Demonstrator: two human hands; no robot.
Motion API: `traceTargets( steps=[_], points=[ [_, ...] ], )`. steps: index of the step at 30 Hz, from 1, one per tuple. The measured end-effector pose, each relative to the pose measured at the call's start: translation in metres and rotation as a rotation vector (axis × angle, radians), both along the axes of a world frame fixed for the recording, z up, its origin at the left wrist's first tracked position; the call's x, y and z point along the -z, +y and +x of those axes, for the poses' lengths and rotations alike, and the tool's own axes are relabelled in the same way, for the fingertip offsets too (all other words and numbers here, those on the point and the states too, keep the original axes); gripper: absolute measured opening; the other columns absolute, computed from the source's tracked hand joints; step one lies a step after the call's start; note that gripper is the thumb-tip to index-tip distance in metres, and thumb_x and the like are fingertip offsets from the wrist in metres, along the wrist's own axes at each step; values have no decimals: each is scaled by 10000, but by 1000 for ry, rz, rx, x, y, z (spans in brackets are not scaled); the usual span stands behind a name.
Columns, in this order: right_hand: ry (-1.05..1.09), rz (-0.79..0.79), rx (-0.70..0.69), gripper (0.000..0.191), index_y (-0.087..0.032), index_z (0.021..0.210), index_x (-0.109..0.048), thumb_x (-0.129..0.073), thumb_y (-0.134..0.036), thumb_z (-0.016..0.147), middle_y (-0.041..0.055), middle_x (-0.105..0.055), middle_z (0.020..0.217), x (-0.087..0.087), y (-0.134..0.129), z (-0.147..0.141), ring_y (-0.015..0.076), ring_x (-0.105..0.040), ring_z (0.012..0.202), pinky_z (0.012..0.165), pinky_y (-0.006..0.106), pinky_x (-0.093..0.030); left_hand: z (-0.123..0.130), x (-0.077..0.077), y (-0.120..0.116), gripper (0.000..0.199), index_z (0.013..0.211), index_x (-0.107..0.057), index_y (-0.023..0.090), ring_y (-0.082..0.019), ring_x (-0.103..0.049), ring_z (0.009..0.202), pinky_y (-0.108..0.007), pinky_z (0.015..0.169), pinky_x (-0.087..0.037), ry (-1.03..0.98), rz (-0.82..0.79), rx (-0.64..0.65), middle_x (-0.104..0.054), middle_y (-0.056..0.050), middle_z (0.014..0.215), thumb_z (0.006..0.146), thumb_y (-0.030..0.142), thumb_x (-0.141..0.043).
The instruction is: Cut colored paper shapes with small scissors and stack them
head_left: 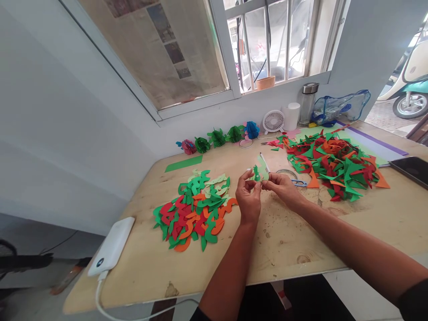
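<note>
A pale wooden table [284,254] spreads beneath everything, the largest thing here, and on its right side sits a heap of red, green and orange scraps [341,167], sharp-cornered and tangled. Left of the hands lies a somewhat smaller pile of cut shapes [194,209], curved pieces in the same colours plus a paler green. Of the containers, the biggest is a clear pouch with blue edging [341,108] at the back near the wall; something blue shows through it (too hazy to name). The left hand [249,196] and the right hand [284,187] come close together over the middle of the table, between the two heaps. Each has its thumb and fingertips closed in a pinch — the left on the near left side of the green paper piece [257,172], the right on its near right edge. Beside the pouch stands an upright glass bottle [306,107] under a metal lid, its contents hard to tell; a small terracotta pot [265,83] rests by the window bars, its inside hidden. The held paper is small, raised in front of the person, a darker green shape overlapping a pale one — whether they are joined I cannot tell. Slimmest of all, a white pen [264,160] shows just behind it.
</note>
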State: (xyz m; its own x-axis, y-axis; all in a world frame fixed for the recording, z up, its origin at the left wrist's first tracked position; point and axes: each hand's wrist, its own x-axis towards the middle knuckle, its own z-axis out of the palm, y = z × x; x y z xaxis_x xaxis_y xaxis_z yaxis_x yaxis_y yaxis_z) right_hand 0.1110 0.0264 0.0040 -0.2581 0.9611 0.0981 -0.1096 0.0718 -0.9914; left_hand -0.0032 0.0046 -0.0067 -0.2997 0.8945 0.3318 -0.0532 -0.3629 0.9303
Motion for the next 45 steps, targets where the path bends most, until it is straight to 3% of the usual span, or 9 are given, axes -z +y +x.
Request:
traceTargets(
  steps=[7,11,14,18,27,45],
  points=[
    [-82,107,93,385,-194,619,-495,-608,-545,728,-43,-447,559,-1,2,2,109,-429,561,590,262,-412,0,-2,-2,394,1125,-583,192,-83,-587,682,-235,649,-530,103,-4,-39,-629,-77,1021,749,282,-658],
    [-351,282,223,390,-211,550,-388,-550,-476,785,-54,-346,494,4,3,5,96,-325,490,481,241,-278,-2,-2,-2,400,1154,-572,191,-126,-621,786,-283,739,-527,162,12,-128,-633,-86,1037,771,284,-640],
    [-560,392,295,332,-211,547,-378,-516,-367,806,-42,-384,492,5,0,5,103,-351,490,492,248,-256,-1,-3,-3,432,1188,-546,194,-163,-623,925,-310,824,-504,182,28,-155,-623,-89,1061,775,277,-642],
    [-689,482,283,257,-211,570,-411,-494,-291,799,-7,-497,556,6,-4,2,129,-450,551,547,248,-298,3,-5,-6,521,1268,-466,209,-169,-611,968,-327,879,-476,191,49,-144,-601,-82,1073,779,245,-642],
    [-782,574,253,236,-212,584,-412,-472,-255,808,8,-503,582,13,-8,-4,142,-449,573,577,251,-303,9,-2,-7,641,1348,-355,229,-142,-589,929,-306,875,-475,236,98,-250,-562,-81,1135,764,128,-599],
    [-877,622,293,201,-203,609,-416,-469,-225,802,21,-531,601,12,-12,-7,144,-460,585,563,249,-274,9,-7,-9,658,1366,-320,237,-131,-616,919,-275,846,-496,157,38,-208,-540,-81,1178,771,117,-576]
  ],
)
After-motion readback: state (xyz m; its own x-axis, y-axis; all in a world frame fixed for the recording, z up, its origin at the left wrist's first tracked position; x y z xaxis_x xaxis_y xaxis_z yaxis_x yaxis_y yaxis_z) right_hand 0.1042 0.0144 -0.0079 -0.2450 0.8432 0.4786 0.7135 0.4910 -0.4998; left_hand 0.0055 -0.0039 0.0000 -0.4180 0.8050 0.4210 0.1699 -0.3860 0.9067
